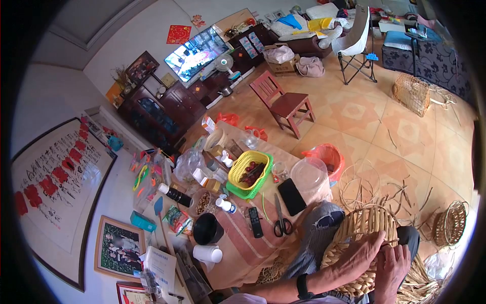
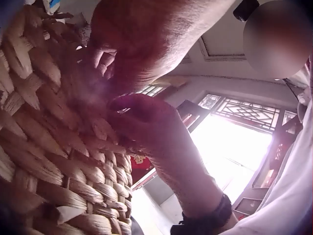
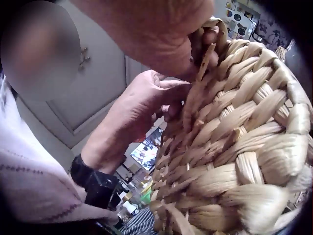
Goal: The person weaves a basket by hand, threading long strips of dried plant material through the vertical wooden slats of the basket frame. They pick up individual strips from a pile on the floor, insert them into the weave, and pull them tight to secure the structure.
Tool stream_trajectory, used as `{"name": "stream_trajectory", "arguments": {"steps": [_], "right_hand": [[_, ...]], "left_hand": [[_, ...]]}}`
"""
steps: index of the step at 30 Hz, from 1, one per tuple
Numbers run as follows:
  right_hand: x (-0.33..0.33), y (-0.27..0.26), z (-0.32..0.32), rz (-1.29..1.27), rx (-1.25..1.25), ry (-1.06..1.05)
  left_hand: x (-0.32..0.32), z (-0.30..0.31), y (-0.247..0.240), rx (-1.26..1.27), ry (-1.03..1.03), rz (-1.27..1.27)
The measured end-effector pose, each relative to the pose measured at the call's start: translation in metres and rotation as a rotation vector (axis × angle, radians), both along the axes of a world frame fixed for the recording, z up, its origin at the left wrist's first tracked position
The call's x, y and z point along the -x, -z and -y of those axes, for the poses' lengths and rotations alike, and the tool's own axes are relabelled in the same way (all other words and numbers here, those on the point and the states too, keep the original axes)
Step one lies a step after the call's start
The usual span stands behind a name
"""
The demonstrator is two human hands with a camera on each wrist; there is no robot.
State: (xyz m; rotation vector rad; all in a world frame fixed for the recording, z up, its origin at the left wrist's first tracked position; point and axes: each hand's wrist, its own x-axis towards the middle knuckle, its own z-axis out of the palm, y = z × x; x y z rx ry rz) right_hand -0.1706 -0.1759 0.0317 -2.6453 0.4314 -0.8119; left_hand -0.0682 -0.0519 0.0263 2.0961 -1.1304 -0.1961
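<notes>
A pale basket [image 1: 349,248] of thick plaited straw lies tilted across the person's lap. Its coarse weave [image 3: 254,142] fills the right side of the right wrist view. My left hand [image 1: 360,253] reaches over the basket and, thumb and finger together, pinches a straw strip at the weave. Close beside it, my right hand [image 1: 392,266] has its fingers curled around a browner straw strip [image 3: 206,63] that sticks out of the weave. In the left wrist view, the right hand [image 2: 156,127] is close to the woven wall, and the left hand [image 2: 132,46] partly hides the fingertips.
Left of the basket, a table holds scissors [image 1: 281,218], a black phone [image 1: 292,197], a remote [image 1: 254,222] and a yellow basket [image 1: 248,169]. Loose straw [image 1: 420,286] and a small wicker basket [image 1: 450,223] are on the floor at right. A red-bagged bin [image 1: 329,159] stands beyond the table.
</notes>
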Motion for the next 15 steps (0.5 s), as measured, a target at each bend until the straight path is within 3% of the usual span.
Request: {"name": "stream_trajectory", "arguments": {"steps": [2, 5, 15], "right_hand": [[0.000, -0.009, 0.003, 0.025, 0.062, -0.042], [0.005, -0.001, 0.009, -0.040, -0.036, -0.021], [0.010, -0.003, 0.004, 0.010, -0.115, -0.040]], "left_hand": [[0.006, 0.002, 0.002, 0.015, -0.021, -0.050], [0.000, -0.003, -0.001, 0.007, -0.134, 0.006], [-0.056, -0.088, -0.023, -0.008, -0.424, 0.035]]}}
